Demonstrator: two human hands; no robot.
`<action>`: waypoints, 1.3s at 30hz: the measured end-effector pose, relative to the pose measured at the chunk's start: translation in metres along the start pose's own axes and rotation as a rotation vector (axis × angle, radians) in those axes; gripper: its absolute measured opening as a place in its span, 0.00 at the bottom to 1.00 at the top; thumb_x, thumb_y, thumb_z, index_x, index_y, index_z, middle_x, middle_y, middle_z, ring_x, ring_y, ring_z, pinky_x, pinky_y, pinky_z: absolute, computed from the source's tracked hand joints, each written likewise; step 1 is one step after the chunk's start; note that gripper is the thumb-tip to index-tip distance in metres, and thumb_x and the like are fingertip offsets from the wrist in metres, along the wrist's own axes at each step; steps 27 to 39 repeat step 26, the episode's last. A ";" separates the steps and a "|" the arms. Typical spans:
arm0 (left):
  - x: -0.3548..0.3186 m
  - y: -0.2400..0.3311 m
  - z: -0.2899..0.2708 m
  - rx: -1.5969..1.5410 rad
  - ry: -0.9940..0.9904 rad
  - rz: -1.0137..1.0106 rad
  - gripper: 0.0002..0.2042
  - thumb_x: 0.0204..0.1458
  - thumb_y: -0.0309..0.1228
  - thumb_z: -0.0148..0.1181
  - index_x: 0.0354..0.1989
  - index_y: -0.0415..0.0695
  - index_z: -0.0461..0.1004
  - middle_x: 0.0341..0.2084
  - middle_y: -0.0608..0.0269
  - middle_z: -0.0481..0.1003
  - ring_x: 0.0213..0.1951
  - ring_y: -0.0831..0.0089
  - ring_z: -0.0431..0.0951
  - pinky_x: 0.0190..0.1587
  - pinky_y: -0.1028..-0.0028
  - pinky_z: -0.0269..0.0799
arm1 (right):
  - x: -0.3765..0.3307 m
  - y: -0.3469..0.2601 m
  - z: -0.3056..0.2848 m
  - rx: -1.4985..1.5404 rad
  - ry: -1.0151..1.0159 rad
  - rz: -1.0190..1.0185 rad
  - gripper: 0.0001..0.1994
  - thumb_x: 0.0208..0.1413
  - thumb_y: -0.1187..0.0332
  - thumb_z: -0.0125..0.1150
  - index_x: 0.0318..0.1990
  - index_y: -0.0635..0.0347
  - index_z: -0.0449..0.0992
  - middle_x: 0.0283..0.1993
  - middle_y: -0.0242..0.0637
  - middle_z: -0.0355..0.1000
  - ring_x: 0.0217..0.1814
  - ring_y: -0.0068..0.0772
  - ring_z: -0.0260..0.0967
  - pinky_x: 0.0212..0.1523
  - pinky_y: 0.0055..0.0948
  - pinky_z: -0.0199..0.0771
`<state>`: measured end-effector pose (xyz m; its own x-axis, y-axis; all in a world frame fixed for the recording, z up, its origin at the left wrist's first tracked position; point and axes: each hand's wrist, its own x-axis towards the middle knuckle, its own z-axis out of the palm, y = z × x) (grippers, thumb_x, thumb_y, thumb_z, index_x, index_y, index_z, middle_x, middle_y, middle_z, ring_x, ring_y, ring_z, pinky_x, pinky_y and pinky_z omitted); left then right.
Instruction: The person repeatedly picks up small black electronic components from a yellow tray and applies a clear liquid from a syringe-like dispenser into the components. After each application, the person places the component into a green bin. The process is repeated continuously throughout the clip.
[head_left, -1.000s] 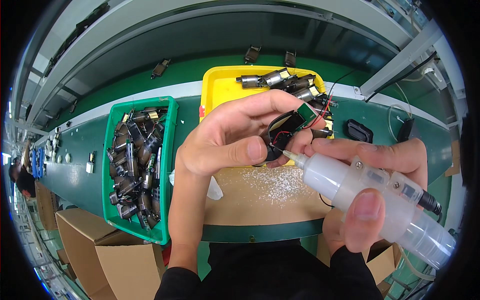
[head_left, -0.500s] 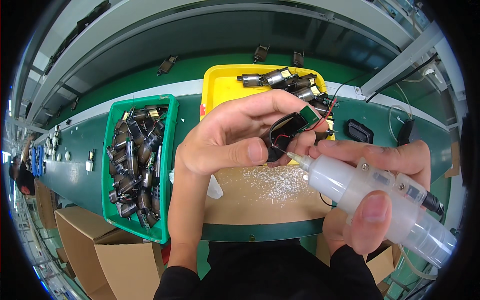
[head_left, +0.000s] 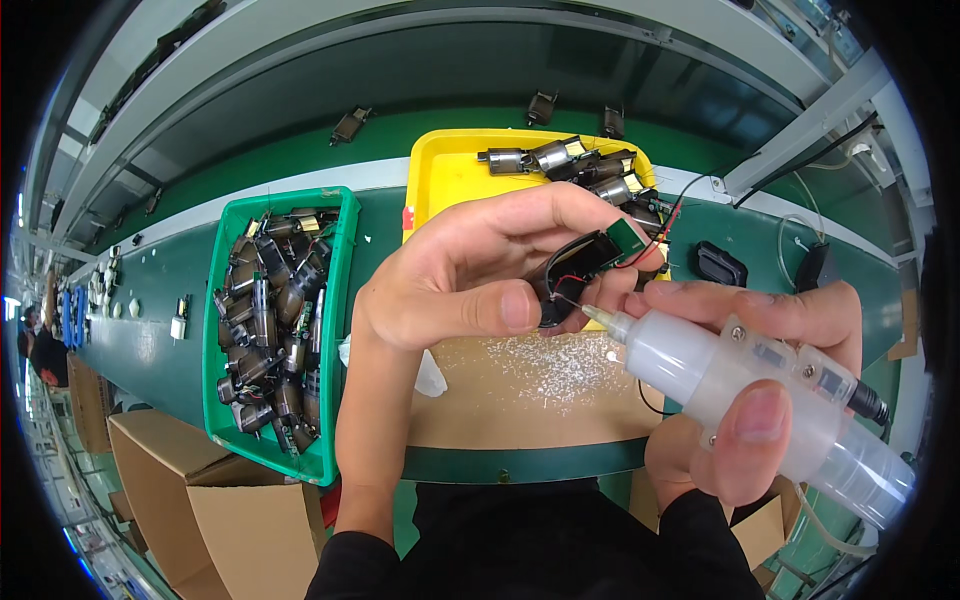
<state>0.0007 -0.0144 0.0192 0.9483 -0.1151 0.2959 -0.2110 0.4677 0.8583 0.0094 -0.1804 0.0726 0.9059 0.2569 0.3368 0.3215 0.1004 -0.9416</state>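
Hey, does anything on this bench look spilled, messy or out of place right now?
Yes. Whitish specks and dried drips are scattered over the brown board, just under the tip of the translucent dispenser held in the right hand. The small motors in the green tray lie jumbled, wires tangled.

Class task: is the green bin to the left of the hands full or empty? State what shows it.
Full. The green bin is heaped almost to its rim with small dark cylindrical motor parts, so none of its floor shows.
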 end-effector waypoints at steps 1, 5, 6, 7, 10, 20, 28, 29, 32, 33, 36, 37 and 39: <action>0.000 -0.001 0.000 -0.002 -0.004 0.002 0.39 0.35 0.58 0.61 0.40 0.29 0.64 0.35 0.50 0.69 0.28 0.72 0.72 0.31 0.77 0.67 | 0.000 0.000 0.001 -0.002 0.004 0.004 0.25 0.45 0.47 0.55 0.36 0.59 0.56 0.30 0.55 0.70 0.32 0.43 0.71 0.39 0.35 0.73; 0.001 -0.002 0.001 0.006 0.000 0.015 0.39 0.36 0.58 0.61 0.41 0.29 0.63 0.34 0.50 0.69 0.27 0.73 0.71 0.30 0.77 0.68 | 0.001 0.001 0.001 0.014 -0.002 0.001 0.25 0.45 0.47 0.55 0.36 0.59 0.56 0.30 0.55 0.70 0.33 0.43 0.71 0.38 0.35 0.73; 0.001 -0.002 0.001 0.010 0.003 0.017 0.39 0.36 0.58 0.61 0.41 0.29 0.63 0.34 0.51 0.69 0.27 0.73 0.71 0.30 0.77 0.67 | 0.001 0.003 0.001 0.024 -0.012 0.001 0.25 0.45 0.47 0.55 0.36 0.59 0.56 0.30 0.55 0.70 0.33 0.43 0.71 0.38 0.35 0.73; 0.000 -0.002 0.000 0.013 0.002 0.018 0.38 0.37 0.57 0.60 0.42 0.29 0.63 0.34 0.51 0.69 0.27 0.73 0.71 0.29 0.77 0.67 | 0.001 0.001 0.000 0.015 -0.023 -0.001 0.25 0.45 0.47 0.55 0.37 0.59 0.56 0.30 0.55 0.70 0.33 0.43 0.71 0.38 0.35 0.73; 0.000 -0.009 -0.004 -0.059 -0.011 0.056 0.38 0.40 0.55 0.59 0.45 0.29 0.61 0.33 0.52 0.69 0.27 0.71 0.71 0.28 0.75 0.67 | 0.000 -0.008 -0.007 -0.038 -0.074 0.002 0.23 0.47 0.50 0.53 0.39 0.61 0.57 0.32 0.56 0.70 0.33 0.45 0.71 0.39 0.38 0.73; -0.091 0.019 -0.038 1.185 0.640 -0.028 0.20 0.49 0.30 0.54 0.51 0.39 0.64 0.43 0.52 0.70 0.45 0.65 0.70 0.50 0.72 0.61 | 0.015 0.010 -0.048 -0.062 0.008 -0.331 0.20 0.53 0.57 0.44 0.42 0.68 0.63 0.37 0.58 0.69 0.37 0.42 0.69 0.41 0.34 0.70; -0.204 0.060 -0.059 1.586 1.010 -0.112 0.22 0.46 0.30 0.58 0.52 0.45 0.64 0.44 0.54 0.69 0.45 0.63 0.69 0.50 0.70 0.62 | 0.021 0.012 -0.048 -0.153 -0.072 -0.338 0.21 0.55 0.56 0.44 0.42 0.70 0.64 0.39 0.56 0.69 0.38 0.42 0.69 0.42 0.33 0.70; -0.204 0.060 -0.059 1.586 1.010 -0.112 0.22 0.46 0.30 0.58 0.52 0.45 0.64 0.44 0.54 0.69 0.45 0.63 0.69 0.50 0.70 0.62 | 0.021 0.012 -0.048 -0.153 -0.072 -0.338 0.21 0.55 0.56 0.44 0.42 0.70 0.64 0.39 0.56 0.69 0.38 0.42 0.69 0.42 0.33 0.70; -0.204 0.060 -0.059 1.586 1.010 -0.112 0.22 0.46 0.30 0.58 0.52 0.45 0.64 0.44 0.54 0.69 0.45 0.63 0.69 0.50 0.70 0.62 | 0.021 0.012 -0.048 -0.153 -0.072 -0.338 0.21 0.55 0.56 0.44 0.42 0.70 0.64 0.39 0.56 0.69 0.38 0.42 0.69 0.42 0.33 0.70; -0.204 0.060 -0.059 1.586 1.010 -0.112 0.22 0.46 0.30 0.58 0.52 0.45 0.64 0.44 0.54 0.69 0.45 0.63 0.69 0.50 0.70 0.62 | 0.021 0.012 -0.048 -0.153 -0.072 -0.338 0.21 0.55 0.56 0.44 0.42 0.70 0.64 0.39 0.56 0.69 0.38 0.42 0.69 0.42 0.33 0.70; -0.204 0.060 -0.059 1.586 1.010 -0.112 0.22 0.46 0.30 0.58 0.52 0.45 0.64 0.44 0.54 0.69 0.45 0.63 0.69 0.50 0.70 0.62 | 0.021 0.012 -0.048 -0.153 -0.072 -0.338 0.21 0.55 0.56 0.44 0.42 0.70 0.64 0.39 0.56 0.69 0.38 0.42 0.69 0.42 0.33 0.70; -0.204 0.060 -0.059 1.586 1.010 -0.112 0.22 0.46 0.30 0.58 0.52 0.45 0.64 0.44 0.54 0.69 0.45 0.63 0.69 0.50 0.70 0.62 | 0.021 0.012 -0.048 -0.153 -0.072 -0.338 0.21 0.55 0.56 0.44 0.42 0.70 0.64 0.39 0.56 0.69 0.38 0.42 0.69 0.42 0.33 0.70; -0.204 0.060 -0.059 1.586 1.010 -0.112 0.22 0.46 0.30 0.58 0.52 0.45 0.64 0.44 0.54 0.69 0.45 0.63 0.69 0.50 0.70 0.62 | 0.021 0.012 -0.048 -0.153 -0.072 -0.338 0.21 0.55 0.56 0.44 0.42 0.70 0.64 0.39 0.56 0.69 0.38 0.42 0.69 0.42 0.33 0.70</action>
